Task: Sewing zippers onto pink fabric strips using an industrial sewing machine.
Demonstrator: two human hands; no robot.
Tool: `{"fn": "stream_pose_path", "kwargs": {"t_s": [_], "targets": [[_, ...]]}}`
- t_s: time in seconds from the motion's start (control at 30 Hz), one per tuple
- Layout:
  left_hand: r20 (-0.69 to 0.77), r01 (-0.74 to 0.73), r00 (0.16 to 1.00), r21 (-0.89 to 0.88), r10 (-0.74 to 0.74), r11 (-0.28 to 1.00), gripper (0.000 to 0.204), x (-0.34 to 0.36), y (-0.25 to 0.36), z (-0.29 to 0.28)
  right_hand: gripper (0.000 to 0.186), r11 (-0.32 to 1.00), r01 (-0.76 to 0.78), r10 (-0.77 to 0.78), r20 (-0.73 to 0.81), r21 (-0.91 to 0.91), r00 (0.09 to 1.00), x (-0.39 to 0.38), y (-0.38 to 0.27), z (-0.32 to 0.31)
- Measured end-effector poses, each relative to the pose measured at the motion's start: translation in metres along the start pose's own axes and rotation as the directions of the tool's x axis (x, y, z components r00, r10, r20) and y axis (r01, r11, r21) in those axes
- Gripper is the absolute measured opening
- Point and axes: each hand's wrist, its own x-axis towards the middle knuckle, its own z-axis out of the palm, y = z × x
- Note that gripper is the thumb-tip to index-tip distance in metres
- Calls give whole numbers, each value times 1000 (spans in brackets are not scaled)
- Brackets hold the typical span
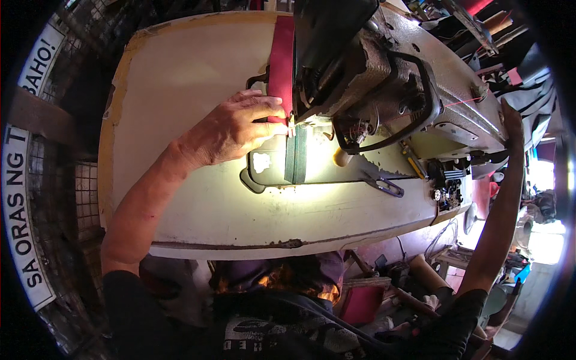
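A dark, textured sewing machine [414, 60] stands on a pale table, its lamp lighting the needle area. My left hand [240, 126] lies left of the needle, with thumb and fingers closed on the edge of a red strip [281, 66]. The strip runs from the far edge down to the presser foot [291, 125]. On the near side of the foot, a dark green strip [295, 157] lies over the machine bed. My right hand [512, 123] is wrapped round the handwheel end at the machine's far right; its fingers are partly hidden.
A yellow-handled tool [414, 161] and dark snips [384, 185] lie right of the needle. A bobbin winder [449, 191] sits near the table's right front. Red thread [456, 103] crosses the machine arm. Dark cloth [528, 90] and clutter fill the right side.
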Motion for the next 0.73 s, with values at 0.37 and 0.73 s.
{"fn": "stream_pose_path", "kwargs": {"t_s": [0.37,0.73], "targets": [[38,36,999,-52,-34,998,37,-3,-4,1,46,922,384,-385,14,44,923,-17,-16,-5],[64,82,995,-37,-80,996,32,-7,-6,6,48,860,115,-89,-76,498,993,-60,41,4]]}}
